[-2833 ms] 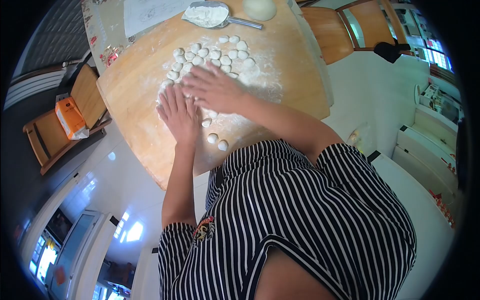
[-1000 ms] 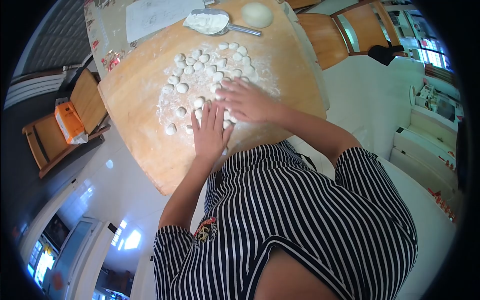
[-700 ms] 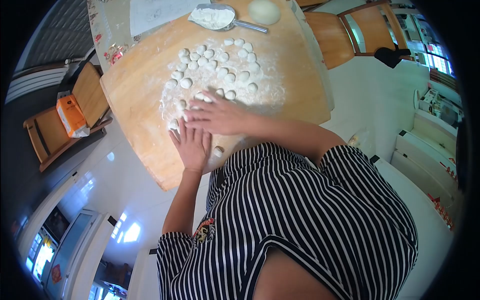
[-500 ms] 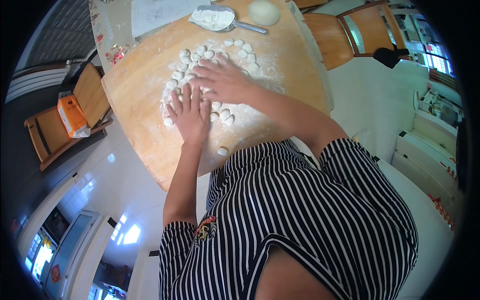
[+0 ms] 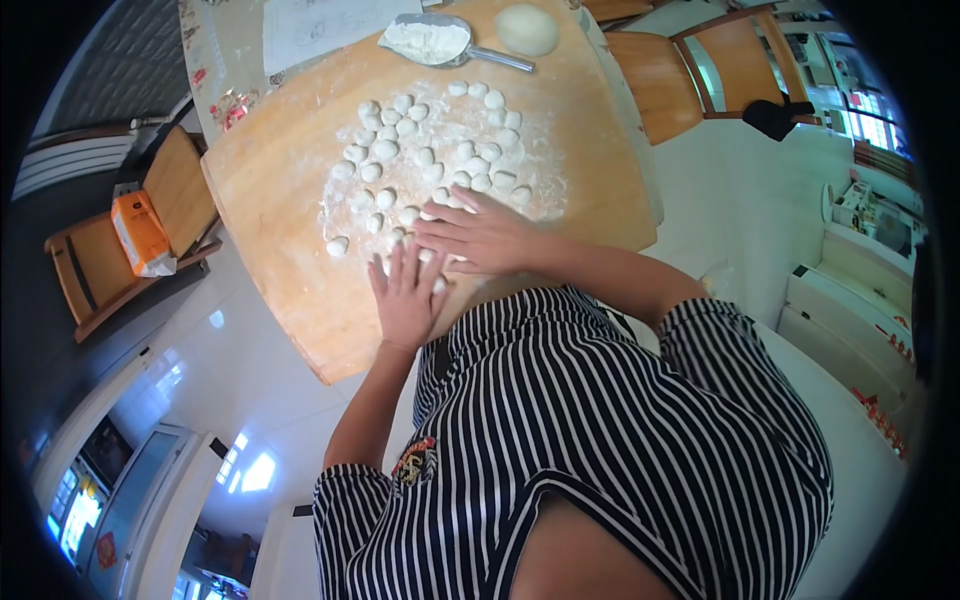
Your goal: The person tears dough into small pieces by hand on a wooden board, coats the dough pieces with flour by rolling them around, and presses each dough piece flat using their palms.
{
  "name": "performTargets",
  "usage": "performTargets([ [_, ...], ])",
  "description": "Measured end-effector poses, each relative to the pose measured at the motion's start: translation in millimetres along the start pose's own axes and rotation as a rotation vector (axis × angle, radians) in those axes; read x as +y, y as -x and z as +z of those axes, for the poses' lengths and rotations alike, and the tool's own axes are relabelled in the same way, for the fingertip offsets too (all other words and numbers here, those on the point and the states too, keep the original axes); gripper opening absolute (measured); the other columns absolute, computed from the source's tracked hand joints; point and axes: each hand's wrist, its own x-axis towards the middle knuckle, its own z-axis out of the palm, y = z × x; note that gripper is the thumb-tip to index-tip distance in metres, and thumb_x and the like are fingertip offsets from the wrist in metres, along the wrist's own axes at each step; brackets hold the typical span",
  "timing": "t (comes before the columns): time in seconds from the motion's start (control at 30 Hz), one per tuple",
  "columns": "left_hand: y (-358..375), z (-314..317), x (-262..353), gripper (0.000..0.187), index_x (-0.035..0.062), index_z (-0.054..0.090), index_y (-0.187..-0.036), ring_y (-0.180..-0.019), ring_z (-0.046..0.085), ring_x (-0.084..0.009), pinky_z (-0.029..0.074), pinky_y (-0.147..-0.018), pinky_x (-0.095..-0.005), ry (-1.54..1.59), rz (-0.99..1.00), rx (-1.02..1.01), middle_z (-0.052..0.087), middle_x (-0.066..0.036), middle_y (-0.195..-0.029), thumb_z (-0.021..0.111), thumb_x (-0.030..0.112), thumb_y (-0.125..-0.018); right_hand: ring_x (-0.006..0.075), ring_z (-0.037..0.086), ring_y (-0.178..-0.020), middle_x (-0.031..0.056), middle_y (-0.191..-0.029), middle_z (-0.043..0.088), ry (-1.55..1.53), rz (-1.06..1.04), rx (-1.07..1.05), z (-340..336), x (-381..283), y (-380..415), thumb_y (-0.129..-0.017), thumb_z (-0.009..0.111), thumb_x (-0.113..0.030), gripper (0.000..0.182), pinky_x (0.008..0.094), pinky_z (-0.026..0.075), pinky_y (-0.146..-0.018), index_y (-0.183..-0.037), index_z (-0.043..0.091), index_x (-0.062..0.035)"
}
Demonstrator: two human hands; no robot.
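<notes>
Many small white dough pieces lie scattered over a floured wooden board. My left hand rests flat near the board's front edge, fingers spread, with a few dough pieces beside and partly beneath its fingers. Just right of it, my right hand lies palm down with fingers stretched out over more pieces. What lies under both palms is hidden. A single dough piece sits apart on the left.
At the board's far side are a metal scoop of flour and a round dough ball. Behind them lies a printed sheet. A chair with an orange package stands left, another chair at the far right.
Both hands have moved toward my body, from the middle of the dough pieces to the board's near edge. More pieces in the middle now show, spread differently.
</notes>
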Motion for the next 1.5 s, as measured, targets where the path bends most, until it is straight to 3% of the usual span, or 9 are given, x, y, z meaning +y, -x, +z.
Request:
performTargets([
  [0.47,-209.1,-27.0,-59.3,0.062,0.0294,0.037,-0.163,-0.157,0.024,-0.0395,0.015,-0.125,-0.0639,-0.095,-0.345,0.168,0.029,-0.017,-0.170,0.042,0.056,-0.108,0.0362,0.029,-0.155,0.0096,-0.165,0.041,0.152,0.654,0.417,-11.1,113.6,-31.3,-0.103,0.053,-0.047,0.054,0.0577,0.028,-0.123,-0.150,0.054,-0.0207],
  [0.63,-168.5,-32.1,-33.7,0.059,0.0276,0.047,-0.158,-0.156,0.027,-0.0412,0.018,-0.124,-0.0644,-0.026,-0.161,0.096,0.030,-0.020,-0.168,0.057,0.048,-0.103,0.0309,0.027,-0.158,0.0128,-0.165,0.040,0.037,0.449,0.237,-8.7,56.9,-26.7,-0.103,0.054,-0.046,0.065,0.0544,0.016,-0.129,-0.154,0.047,-0.0074],
  [0.8,-80.8,-54.0,-25.6,0.059,0.0233,0.045,-0.159,-0.158,0.024,-0.0393,0.016,-0.124,-0.0624,-0.135,-0.091,-0.039,0.032,-0.020,-0.168,0.054,0.046,-0.105,0.0323,0.029,-0.157,0.0141,-0.163,0.043,-0.140,0.158,0.302,-1.9,27.4,29.6,-0.098,0.064,-0.030,0.061,0.0551,0.017,-0.129,-0.153,0.050,-0.0107],
  [0.87,-59.8,-54.5,-40.5,0.059,0.0198,0.042,-0.161,-0.158,0.023,-0.0402,0.017,-0.124,-0.0603,-0.175,-0.114,-0.044,0.033,-0.021,-0.167,0.052,0.042,-0.107,0.0326,0.029,-0.157,0.0097,-0.164,0.042,-0.077,0.476,0.307,1.2,33.7,53.0,-0.099,0.064,-0.031,0.056,0.0592,0.015,-0.128,-0.153,0.053,-0.0198],
  [0.93,-47.9,-48.3,-59.7,0.059,0.0111,0.041,-0.160,-0.155,0.029,-0.0411,0.019,-0.125,-0.0548,0.066,-0.553,0.313,0.039,-0.021,-0.164,0.051,0.037,-0.108,0.0380,0.031,-0.155,0.0174,-0.160,0.044,-0.141,0.573,0.466,1.0,41.0,58.1,-0.099,0.063,-0.031,0.057,0.0585,0.019,-0.128,-0.153,0.051,-0.0132],
  [1.03,-56.6,-40.4,-72.3,0.058,0.0041,0.041,-0.158,-0.149,0.037,-0.0413,0.021,-0.125,-0.0490,0.307,-0.611,0.377,0.043,-0.021,-0.160,0.050,0.033,-0.108,0.0445,0.030,-0.153,0.0275,-0.162,0.034,-0.239,0.729,0.545,10.8,31.9,27.4,-0.099,0.063,-0.031,0.062,0.0553,0.022,-0.128,-0.151,0.046,-0.0007],
  [1.1,-69.0,-33.3,-67.5,0.058,0.0025,0.040,-0.157,-0.146,0.039,-0.0409,0.022,-0.125,-0.0483,0.307,-0.536,0.346,0.044,-0.021,-0.159,0.050,0.032,-0.108,0.0452,0.029,-0.154,0.0290,-0.163,0.027,-0.291,0.633,0.496,8.5,8.6,-7.6,-0.099,0.063,-0.032,0.064,0.0524,0.023,-0.129,-0.149,0.045,0.0031],
  [1.3,-86.6,-32.6,-63.3,0.060,0.0054,0.045,-0.156,-0.154,0.032,-0.0400,0.016,-0.127,-0.0561,0.379,-0.393,0.410,0.044,-0.019,-0.161,0.054,0.037,-0.107,0.0340,0.050,-0.140,0.0152,-0.146,0.055,-0.152,0.258,0.570,-11.6,17.4,-31.7,-0.093,0.069,-0.029,0.047,0.0498,0.039,-0.120,-0.135,0.063,-0.0087],
  [1.5,-66.1,-39.2,4.3,0.060,0.0221,0.054,-0.152,-0.155,0.033,-0.0365,0.007,-0.126,-0.0645,0.022,-0.072,0.072,0.044,-0.010,-0.164,0.062,0.048,-0.099,0.0378,0.048,-0.141,0.0166,-0.145,0.058,-0.091,0.688,0.740,-2.5,115.4,-40.9,-0.099,0.061,-0.027,0.040,0.0512,0.035,-0.120,-0.135,0.062,-0.0077],
])
